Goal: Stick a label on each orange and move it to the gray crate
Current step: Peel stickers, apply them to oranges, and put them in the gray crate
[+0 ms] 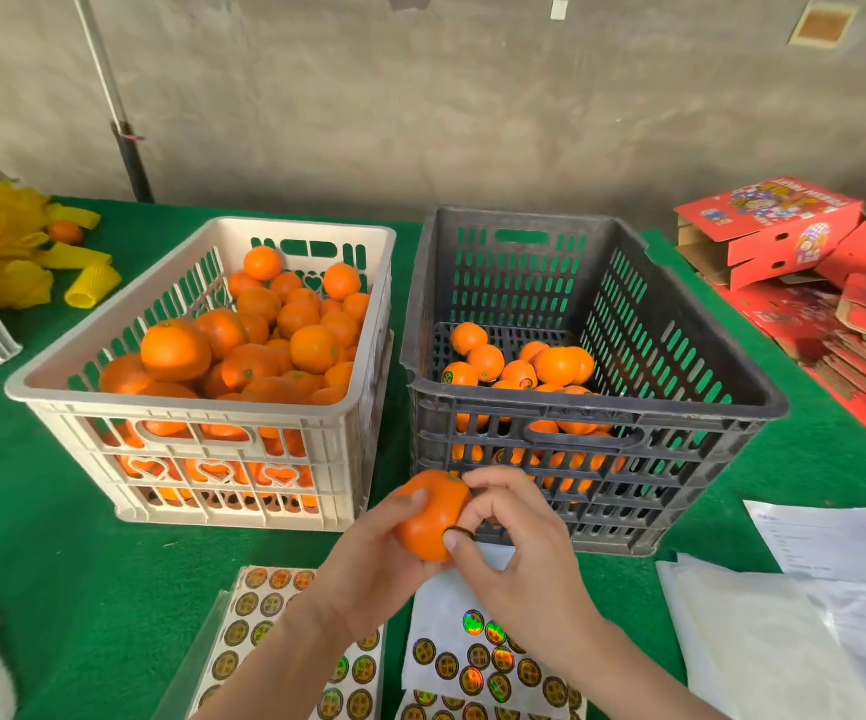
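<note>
Low in the middle of the frame, just before the gray crate (592, 402), the left hand (368, 569) curls its fingers round the orange (433, 514). The right hand (514, 548) pinches a label (459, 535) against the orange's skin. The orange looks firm, light and smooth, perhaps a little slippery, so cupping its middle in the palm seems safest, with gentle pressure on the thin label.

site: fruit-packing room | white crate (186, 407) of oranges (313, 348) | label sheets (436, 605) | red cartons (763, 226)

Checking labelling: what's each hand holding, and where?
Left hand grips the orange by its left side; right hand pinches a label against its right side.
</note>
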The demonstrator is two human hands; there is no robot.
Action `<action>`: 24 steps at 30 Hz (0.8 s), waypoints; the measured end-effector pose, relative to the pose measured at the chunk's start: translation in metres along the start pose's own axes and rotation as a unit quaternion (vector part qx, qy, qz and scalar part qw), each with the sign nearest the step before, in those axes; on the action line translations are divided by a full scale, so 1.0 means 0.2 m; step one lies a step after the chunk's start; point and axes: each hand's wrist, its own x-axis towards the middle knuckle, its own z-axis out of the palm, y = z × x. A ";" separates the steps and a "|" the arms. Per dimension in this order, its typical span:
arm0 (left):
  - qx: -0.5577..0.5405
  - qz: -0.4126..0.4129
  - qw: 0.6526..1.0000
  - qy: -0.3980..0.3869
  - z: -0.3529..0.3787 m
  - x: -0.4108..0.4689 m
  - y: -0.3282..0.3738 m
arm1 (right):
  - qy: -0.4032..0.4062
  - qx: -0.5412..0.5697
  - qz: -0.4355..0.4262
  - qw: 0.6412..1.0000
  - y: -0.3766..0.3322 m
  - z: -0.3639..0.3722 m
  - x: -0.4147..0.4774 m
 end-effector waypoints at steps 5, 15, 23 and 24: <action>0.070 0.036 0.997 0.011 0.02 -0.04 0.06 | -0.025 0.002 0.081 0.996 -0.03 -0.04 0.02; 0.161 0.152 0.971 -0.091 0.25 -0.10 0.32 | -0.046 0.043 -0.051 0.997 -0.28 -0.11 0.27; 0.518 0.277 0.761 0.275 -0.04 0.18 0.90 | -0.017 -0.072 0.015 0.997 -0.18 -0.37 1.04; 0.589 0.213 0.723 0.291 -0.11 0.22 0.94 | -0.054 -0.107 0.057 0.991 -0.10 -0.38 1.14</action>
